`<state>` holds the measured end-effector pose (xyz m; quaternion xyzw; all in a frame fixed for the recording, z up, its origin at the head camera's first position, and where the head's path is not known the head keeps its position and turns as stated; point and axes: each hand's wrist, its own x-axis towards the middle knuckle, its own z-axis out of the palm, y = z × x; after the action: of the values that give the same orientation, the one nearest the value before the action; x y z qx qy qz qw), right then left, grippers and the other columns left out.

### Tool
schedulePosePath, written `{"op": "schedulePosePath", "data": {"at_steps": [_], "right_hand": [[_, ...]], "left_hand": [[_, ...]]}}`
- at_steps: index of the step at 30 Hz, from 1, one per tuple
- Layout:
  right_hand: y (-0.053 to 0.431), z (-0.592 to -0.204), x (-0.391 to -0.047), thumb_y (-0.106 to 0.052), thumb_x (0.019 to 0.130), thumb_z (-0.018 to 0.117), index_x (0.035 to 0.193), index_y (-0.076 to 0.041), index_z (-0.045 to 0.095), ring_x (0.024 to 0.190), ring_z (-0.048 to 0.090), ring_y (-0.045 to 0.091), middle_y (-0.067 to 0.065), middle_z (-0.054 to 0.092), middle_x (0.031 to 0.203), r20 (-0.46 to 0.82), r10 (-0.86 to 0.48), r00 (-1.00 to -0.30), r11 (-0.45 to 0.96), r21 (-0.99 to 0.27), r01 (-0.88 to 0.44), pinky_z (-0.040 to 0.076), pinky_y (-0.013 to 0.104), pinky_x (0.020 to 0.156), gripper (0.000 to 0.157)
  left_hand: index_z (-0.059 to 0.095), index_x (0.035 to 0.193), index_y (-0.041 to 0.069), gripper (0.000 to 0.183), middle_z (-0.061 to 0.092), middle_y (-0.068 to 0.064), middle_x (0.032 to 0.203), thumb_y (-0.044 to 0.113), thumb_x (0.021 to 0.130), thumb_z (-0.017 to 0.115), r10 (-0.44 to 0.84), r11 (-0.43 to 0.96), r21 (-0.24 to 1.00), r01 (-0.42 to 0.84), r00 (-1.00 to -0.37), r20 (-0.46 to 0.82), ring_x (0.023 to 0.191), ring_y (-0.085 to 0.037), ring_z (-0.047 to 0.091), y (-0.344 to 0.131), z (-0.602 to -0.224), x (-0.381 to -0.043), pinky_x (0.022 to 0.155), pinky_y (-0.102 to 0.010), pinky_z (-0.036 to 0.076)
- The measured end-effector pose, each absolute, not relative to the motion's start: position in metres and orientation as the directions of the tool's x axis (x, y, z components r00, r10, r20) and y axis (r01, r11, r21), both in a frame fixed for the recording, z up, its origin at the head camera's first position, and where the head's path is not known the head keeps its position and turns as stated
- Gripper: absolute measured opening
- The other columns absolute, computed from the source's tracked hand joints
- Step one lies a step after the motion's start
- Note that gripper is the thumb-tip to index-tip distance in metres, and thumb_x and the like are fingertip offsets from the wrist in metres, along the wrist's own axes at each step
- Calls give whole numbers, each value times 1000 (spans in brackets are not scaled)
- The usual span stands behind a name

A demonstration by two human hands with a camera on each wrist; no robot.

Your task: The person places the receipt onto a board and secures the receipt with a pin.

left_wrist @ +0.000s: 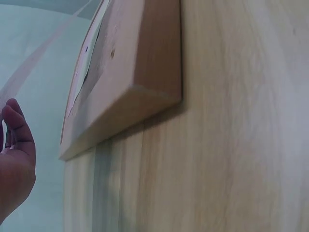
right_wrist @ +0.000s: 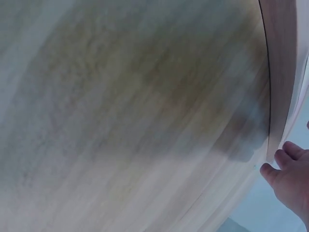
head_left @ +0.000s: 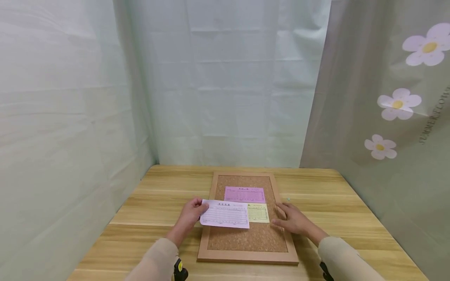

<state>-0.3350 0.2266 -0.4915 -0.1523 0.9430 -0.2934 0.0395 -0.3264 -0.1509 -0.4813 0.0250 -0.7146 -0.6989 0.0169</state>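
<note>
My left hand [head_left: 190,212] pinches a white printed form [head_left: 225,214] by its left edge, over the left half of a wood-framed cork board [head_left: 249,240]. The white form overlaps a yellow form [head_left: 259,213] in the head view, hiding its left part. Above them on the cork lies a pink form [head_left: 245,194]. My right hand [head_left: 293,220] hovers at the board's right frame, fingers spread and holding nothing. In the left wrist view the left hand [left_wrist: 17,154] is raised past the frame's edge, a thin strip of paper [left_wrist: 38,53] rising from its fingertips.
The board lies on a wood-grain table [head_left: 158,199]. A tiny pale green object [head_left: 288,199] sits on the table right of the board. Pale curtains [head_left: 228,86] enclose the table at the back and sides, the right one [head_left: 397,103] printed with flowers.
</note>
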Motion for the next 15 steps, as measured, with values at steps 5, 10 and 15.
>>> {"op": "schedulePosePath", "data": {"at_steps": [5,10,15], "right_hand": [[220,-492,-330,-45,93,68,151,-6,40,138,30,52,28,32,153,51,-335,-941,745,-597,-297,27,68,106,75],[213,-493,-323,-41,94,68,149,-5,44,137,33,50,26,37,152,132,-384,-914,698,-606,-381,27,66,107,70],[205,-496,-316,-40,93,69,144,-3,50,136,39,45,23,43,148,189,-403,-895,656,-623,-427,30,60,109,66]], "left_hand": [[59,97,-8,9,61,-4,77,1,96,60,-34,28,1000,-14,-999,-13,67,-13,58,-141,-483,-323,59,-25,48],[60,99,-6,11,62,-5,79,4,97,61,16,52,998,-29,-999,-30,69,-14,58,-132,-485,-318,60,-25,48],[58,101,-9,13,62,-3,79,3,97,60,67,35,999,-12,-998,-15,70,-12,58,-123,-486,-311,62,-24,48]]}}
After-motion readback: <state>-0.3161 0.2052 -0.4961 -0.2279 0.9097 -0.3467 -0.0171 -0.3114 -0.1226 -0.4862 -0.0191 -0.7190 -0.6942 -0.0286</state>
